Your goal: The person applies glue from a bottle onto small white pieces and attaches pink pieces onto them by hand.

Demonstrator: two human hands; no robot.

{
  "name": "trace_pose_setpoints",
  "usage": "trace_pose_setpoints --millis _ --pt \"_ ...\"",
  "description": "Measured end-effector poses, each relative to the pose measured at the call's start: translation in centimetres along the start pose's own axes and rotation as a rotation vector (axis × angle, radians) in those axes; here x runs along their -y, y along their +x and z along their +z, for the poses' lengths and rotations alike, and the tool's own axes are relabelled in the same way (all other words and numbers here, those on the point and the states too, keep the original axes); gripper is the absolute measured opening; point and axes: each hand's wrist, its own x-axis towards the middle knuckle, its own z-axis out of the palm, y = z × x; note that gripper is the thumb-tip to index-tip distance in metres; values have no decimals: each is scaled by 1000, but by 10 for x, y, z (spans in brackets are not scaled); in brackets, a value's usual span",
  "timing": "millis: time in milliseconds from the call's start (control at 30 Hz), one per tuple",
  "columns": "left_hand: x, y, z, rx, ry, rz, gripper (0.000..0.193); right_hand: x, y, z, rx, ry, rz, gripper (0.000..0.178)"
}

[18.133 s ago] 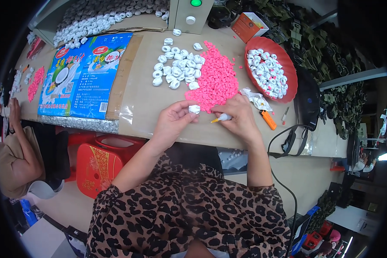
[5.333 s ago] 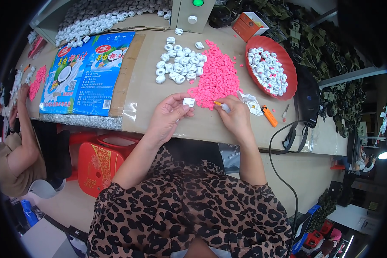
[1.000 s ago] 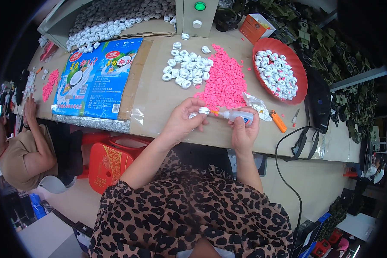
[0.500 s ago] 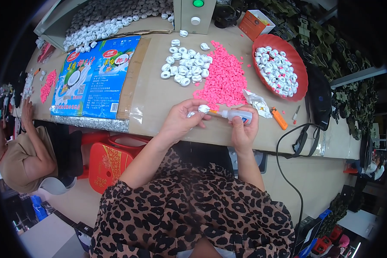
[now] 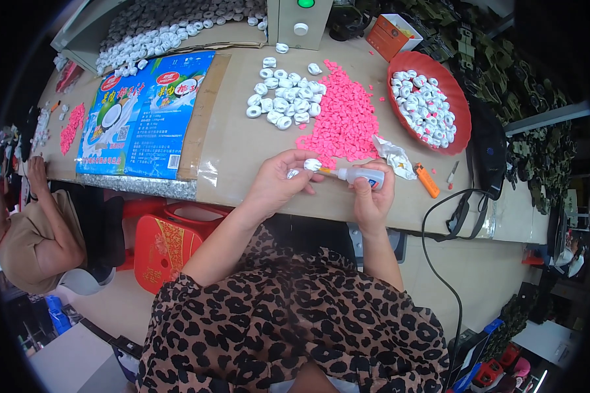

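My left hand (image 5: 283, 178) is closed on a small white rounded piece (image 5: 313, 165), pinched between thumb and fingers; a second white piece (image 5: 293, 173) shows within the same hand. My right hand (image 5: 373, 196) grips a small clear squeeze bottle (image 5: 362, 175) lying sideways, its thin yellowish nozzle (image 5: 328, 171) pointing left and meeting the white piece, or nearly so. Beyond my hands spreads a heap of small pink pieces (image 5: 344, 118). Left of it sits a cluster of loose white pieces (image 5: 285, 98).
A red scalloped bowl (image 5: 462, 121) of white pieces stands at the right. Nearer lie crumpled white tissue (image 5: 396, 159), an orange box cutter (image 5: 427, 181) and a small blade tool (image 5: 452, 173). A blue printed cardboard sheet (image 5: 144, 118) lies left. Another person (image 5: 39, 242) sits at far left.
Both hands hold nearly the same pose, bottle nozzle still at the white piece. The whole view has shifted very slightly.
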Motion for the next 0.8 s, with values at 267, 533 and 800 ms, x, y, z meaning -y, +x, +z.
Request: trace_pose_setpoints --millis 267,533,800 --pt "0 1 -1 11 26 0 26 0 1 0 11 -21 -13 24" --pt "3 1 -2 2 22 10 24 1 0 2 0 -31 2 23" --pt "5 1 -1 -11 15 8 22 -2 -2 0 3 -118 -72 24"
